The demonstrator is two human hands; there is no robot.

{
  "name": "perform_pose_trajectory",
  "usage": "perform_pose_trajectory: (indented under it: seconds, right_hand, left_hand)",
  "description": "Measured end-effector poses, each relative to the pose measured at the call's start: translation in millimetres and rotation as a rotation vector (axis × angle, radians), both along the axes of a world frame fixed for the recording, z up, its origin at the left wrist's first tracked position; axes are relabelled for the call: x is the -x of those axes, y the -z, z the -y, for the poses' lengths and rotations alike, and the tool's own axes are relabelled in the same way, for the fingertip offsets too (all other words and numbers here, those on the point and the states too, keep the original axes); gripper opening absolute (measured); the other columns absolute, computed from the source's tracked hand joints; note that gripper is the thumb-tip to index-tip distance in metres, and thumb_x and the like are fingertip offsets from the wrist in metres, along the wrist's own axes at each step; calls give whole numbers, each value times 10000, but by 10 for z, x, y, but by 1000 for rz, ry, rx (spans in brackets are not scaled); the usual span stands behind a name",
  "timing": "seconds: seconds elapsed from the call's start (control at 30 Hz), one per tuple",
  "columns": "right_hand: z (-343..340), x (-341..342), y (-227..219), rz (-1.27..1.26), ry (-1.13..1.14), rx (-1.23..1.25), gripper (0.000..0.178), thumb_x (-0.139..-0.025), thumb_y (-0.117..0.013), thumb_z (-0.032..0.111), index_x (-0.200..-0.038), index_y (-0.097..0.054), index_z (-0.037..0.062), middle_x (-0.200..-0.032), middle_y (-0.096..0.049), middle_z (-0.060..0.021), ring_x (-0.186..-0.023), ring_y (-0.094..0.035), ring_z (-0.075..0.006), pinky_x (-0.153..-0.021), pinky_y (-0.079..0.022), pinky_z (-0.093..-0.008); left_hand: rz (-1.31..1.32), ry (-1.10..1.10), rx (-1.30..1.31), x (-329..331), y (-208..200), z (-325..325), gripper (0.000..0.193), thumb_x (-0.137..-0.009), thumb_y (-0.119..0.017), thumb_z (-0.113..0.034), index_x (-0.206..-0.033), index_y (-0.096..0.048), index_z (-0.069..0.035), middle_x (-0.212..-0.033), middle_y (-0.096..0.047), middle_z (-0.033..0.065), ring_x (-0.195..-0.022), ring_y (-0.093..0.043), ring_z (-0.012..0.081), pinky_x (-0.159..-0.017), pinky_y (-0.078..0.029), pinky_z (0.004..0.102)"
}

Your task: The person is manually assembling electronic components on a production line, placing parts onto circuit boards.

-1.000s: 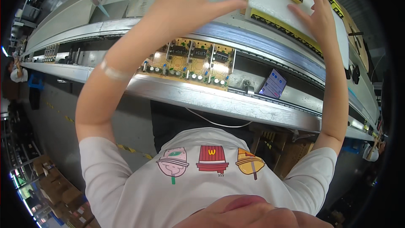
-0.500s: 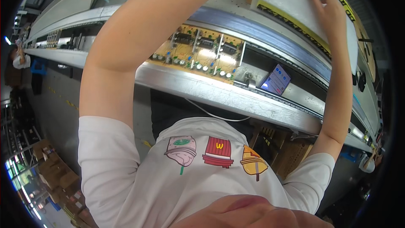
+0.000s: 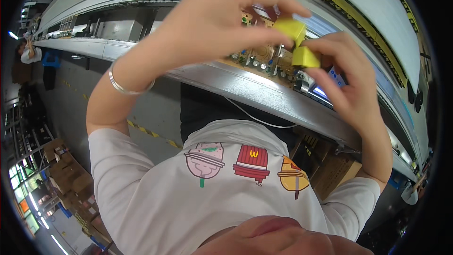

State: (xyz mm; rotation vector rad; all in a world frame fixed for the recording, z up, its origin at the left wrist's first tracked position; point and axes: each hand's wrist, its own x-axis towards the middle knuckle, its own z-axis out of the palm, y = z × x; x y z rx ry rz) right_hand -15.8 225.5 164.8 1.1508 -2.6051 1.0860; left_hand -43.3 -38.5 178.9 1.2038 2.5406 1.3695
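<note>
My left hand (image 3: 214, 21) pinches a yellow block-shaped part (image 3: 291, 27), which looks like a tape-wrapped transformer. A second yellow transformer-like part (image 3: 306, 57) is held between the thumb and fingers of my right hand (image 3: 347, 68). Both parts hang close together above the right end of the circuit boards (image 3: 258, 61). Those tan boards carry round capacitors and other small components, and they lie between the metal rails. My left hand covers much of their far side.
The near metal rail (image 3: 226, 82) crosses in front of me. A white foam tray (image 3: 368, 7) with rows of yellow-and-black parts (image 3: 363, 33) lies at the far right. Behind my right hand a phone (image 3: 336, 76) sits between the rails. Another person (image 3: 30, 53) is at the far left.
Both hands have come back from the foam tray toward me, over the circuit boards. Each now carries a yellow part. The boards have shifted slightly right in view.
</note>
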Motion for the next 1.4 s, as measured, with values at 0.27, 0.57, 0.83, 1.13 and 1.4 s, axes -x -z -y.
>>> perform_pose_trajectory:
  seconds: [0.27, 0.57, 0.83, 1.13, 1.4]
  right_hand:
    - [37, -15, 262, -87, 52, -127, 213, -869, -737, 115, -1057, -689, 26, -999, -602, -65, -846, -567, -218, -741, -469, -307]
    - [11, -84, 252, -88, 117, -177, 206, -863, -745, 119, -1043, -701, 29, -1000, -601, -65, -868, -572, -223, -759, -470, -317]
    - [-27, -164, 165, -148, 176, -287, 234, -863, -748, 123, -1075, -711, 31, -1012, -613, -74, -881, -585, -223, -771, -475, -321]
    - [-149, -91, 35, -112, 51, -220, 239, -855, -757, 124, -1070, -696, 41, -983, -620, -81, -836, -585, -224, -745, -478, -324]
    - [-405, 339, -272, -402, 265, -126, 354, -873, -773, 202, -1199, -721, 74, -1064, -650, -75, -890, -599, -197, -800, -500, -299]
  left_hand:
    - [-350, -178, 267, -174, 340, 69, 225, -802, -827, -175, -1008, -756, -117, -992, -708, -27, -885, -550, 163, -800, -459, 301]
    - [-375, -172, 320, -188, 363, -91, 192, -778, -825, -166, -936, -733, -107, -964, -689, -30, -866, -537, 173, -785, -450, 288]
    - [-390, -134, 324, -111, 300, -128, 129, -805, -784, -169, -909, -738, -109, -890, -673, -7, -880, -575, 209, -800, -483, 333]
    - [-324, -69, 368, -116, 236, -232, 118, -837, -770, -202, -892, -705, -120, -918, -642, -2, -864, -568, 214, -795, -475, 335]
    - [-486, -99, 344, 162, -178, -356, 157, -842, -798, -196, -964, -728, -126, -945, -660, -25, -847, -560, 176, -771, -446, 295]
